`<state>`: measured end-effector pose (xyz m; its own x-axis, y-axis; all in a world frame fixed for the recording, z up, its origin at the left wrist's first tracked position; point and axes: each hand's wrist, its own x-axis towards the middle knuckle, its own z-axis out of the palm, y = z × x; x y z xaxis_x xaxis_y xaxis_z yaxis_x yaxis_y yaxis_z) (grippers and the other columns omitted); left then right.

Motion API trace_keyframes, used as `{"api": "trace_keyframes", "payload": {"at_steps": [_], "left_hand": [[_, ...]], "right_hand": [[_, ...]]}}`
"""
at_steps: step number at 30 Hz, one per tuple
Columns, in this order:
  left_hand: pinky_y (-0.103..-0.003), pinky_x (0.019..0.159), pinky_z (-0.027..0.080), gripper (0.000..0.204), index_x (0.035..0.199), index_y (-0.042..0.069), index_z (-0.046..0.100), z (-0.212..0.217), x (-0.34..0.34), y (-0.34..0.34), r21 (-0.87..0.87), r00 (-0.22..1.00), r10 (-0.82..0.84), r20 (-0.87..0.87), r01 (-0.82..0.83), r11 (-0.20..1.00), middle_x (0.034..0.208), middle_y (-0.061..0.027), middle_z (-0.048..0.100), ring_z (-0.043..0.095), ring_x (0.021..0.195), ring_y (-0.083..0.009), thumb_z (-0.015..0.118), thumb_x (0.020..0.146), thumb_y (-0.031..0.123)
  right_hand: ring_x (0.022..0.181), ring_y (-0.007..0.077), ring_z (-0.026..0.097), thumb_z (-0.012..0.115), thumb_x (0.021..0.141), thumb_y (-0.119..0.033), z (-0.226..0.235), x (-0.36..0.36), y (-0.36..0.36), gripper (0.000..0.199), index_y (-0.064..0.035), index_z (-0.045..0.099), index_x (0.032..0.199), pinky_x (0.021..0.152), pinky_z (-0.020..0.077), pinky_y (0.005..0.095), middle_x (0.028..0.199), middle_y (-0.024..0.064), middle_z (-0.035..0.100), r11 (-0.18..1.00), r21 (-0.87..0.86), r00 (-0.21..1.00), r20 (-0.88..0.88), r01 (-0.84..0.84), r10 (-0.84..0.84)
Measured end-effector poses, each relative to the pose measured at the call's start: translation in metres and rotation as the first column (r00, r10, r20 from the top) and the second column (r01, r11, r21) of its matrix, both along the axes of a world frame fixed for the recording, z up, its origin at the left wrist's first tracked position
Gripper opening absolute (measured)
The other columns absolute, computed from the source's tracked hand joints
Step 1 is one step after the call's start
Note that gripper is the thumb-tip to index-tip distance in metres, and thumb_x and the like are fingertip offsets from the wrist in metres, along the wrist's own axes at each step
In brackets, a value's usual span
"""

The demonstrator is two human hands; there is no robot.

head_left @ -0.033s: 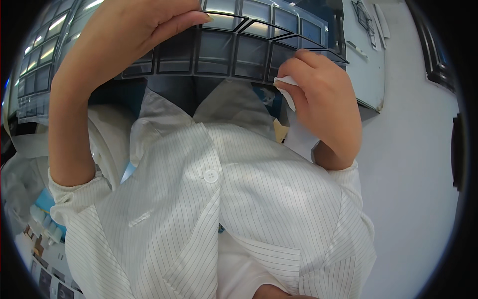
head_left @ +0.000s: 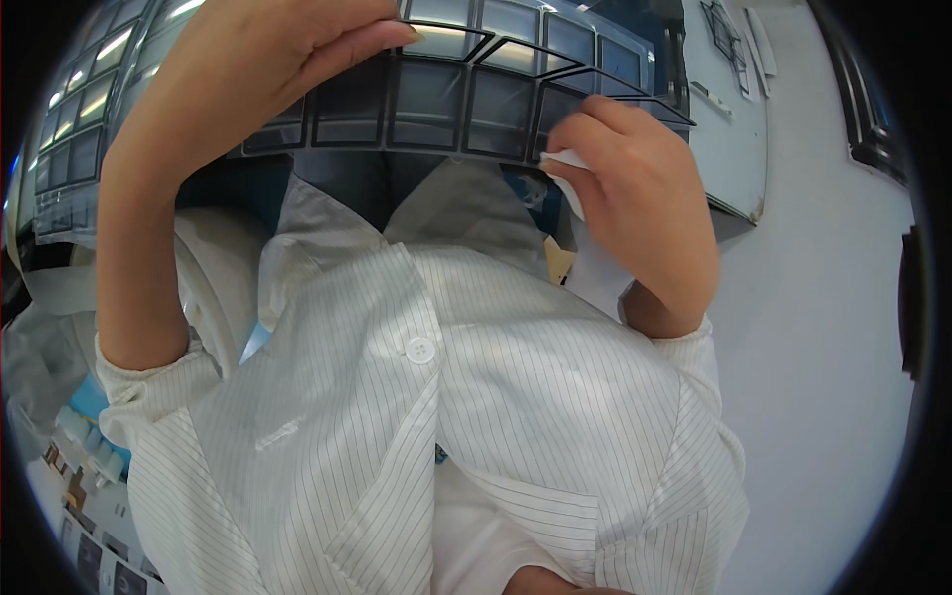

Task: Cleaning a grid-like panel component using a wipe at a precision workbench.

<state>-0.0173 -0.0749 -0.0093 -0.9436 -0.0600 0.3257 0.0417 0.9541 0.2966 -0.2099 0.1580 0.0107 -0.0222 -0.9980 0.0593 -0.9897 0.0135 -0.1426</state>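
Observation:
A clear plastic tray with a grid of compartments lies across the top of the view. In it sit several thin panels with black edges, some tilted. My left hand reaches over the tray from the left, thumb and fingers closed at the edge of a black-edged panel; some of its fingers are cut off by the upper border. Over the tray's near right part, my right hand is bent with its fingers closed on a folded white wipe.
More stacked or overlapping clear trays stand at the far left. A pale cabinet or bench with a dark frame on it is at the right, beside a white floor or wall. My knees are under the tray; a white chair curves at the left.
My right hand, with the wipe, has shifted very slightly to the left. My left hand and the tray look the same.

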Motion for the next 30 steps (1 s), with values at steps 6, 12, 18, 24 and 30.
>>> {"api": "trace_keyframes", "payload": {"at_steps": [6, 12, 18, 24, 30], "left_hand": [[-0.034, 0.055, 0.039, 0.027, 0.100, 0.003, 0.070, 0.011, -0.002, 0.001, -0.004, 0.992, 0.007, 0.126, -0.006, 1.000, 0.068, -0.0104, 0.059, 0.050, 0.055, -0.0235, 0.057, 0.104, 0.027], [-0.033, 0.054, 0.038, 0.027, 0.099, 0.004, 0.070, 0.006, 0.003, 0.001, -0.005, 0.987, 0.060, 0.147, -0.060, 0.998, 0.066, -0.0101, 0.058, 0.049, 0.055, -0.0224, 0.057, 0.104, 0.028], [-0.032, 0.055, 0.038, 0.027, 0.100, 0.004, 0.070, 0.005, -0.005, -0.001, -0.044, 0.994, 0.010, 0.112, -0.005, 0.999, 0.068, -0.0082, 0.059, 0.049, 0.055, -0.0208, 0.057, 0.104, 0.027], [-0.032, 0.055, 0.039, 0.028, 0.099, 0.004, 0.069, -0.005, -0.007, -0.006, 0.016, 0.999, -0.022, 0.042, 0.022, 1.000, 0.070, -0.0084, 0.059, 0.050, 0.056, -0.0206, 0.056, 0.105, 0.028], [-0.032, 0.055, 0.038, 0.031, 0.099, 0.004, 0.070, 0.004, 0.001, -0.001, -0.030, 0.991, 0.027, 0.133, -0.023, 0.999, 0.069, -0.0080, 0.059, 0.049, 0.056, -0.0199, 0.054, 0.105, 0.029]], "right_hand": [[0.077, 0.0297, 0.063, 0.078, 0.075, -0.006, 0.000, 0.002, 0.001, 0.015, -0.0042, 0.067, 0.085, 0.064, 0.0511, 0.0363, 0.082, 0.0085, 0.063, 0.999, -0.041, 0.999, 0.044, -0.031, 0.033], [0.077, 0.0304, 0.062, 0.077, 0.077, -0.005, -0.007, -0.002, -0.002, 0.016, -0.0022, 0.065, 0.088, 0.065, 0.0503, 0.0350, 0.085, 0.0101, 0.063, 0.989, -0.100, 0.981, 0.152, -0.107, 0.121], [0.077, 0.0279, 0.063, 0.070, 0.088, -0.008, 0.005, -0.016, 0.036, 0.011, -0.0048, 0.062, 0.094, 0.066, 0.0494, 0.0348, 0.088, 0.0095, 0.063, 0.997, 0.073, 0.877, 0.477, 0.031, -0.063], [0.070, 0.0210, 0.063, 0.074, 0.085, -0.001, -0.022, 0.002, 0.026, 0.014, -0.0008, 0.067, 0.097, 0.065, 0.0494, 0.0270, 0.086, 0.0091, 0.068, 0.958, -0.170, 0.861, 0.493, 0.232, -0.121], [0.069, 0.0186, 0.065, 0.081, 0.079, -0.001, -0.022, 0.008, 0.025, 0.016, -0.0025, 0.073, 0.093, 0.061, 0.0503, 0.0253, 0.082, 0.0065, 0.070, 0.973, -0.208, 0.979, 0.194, 0.102, -0.061]]}}
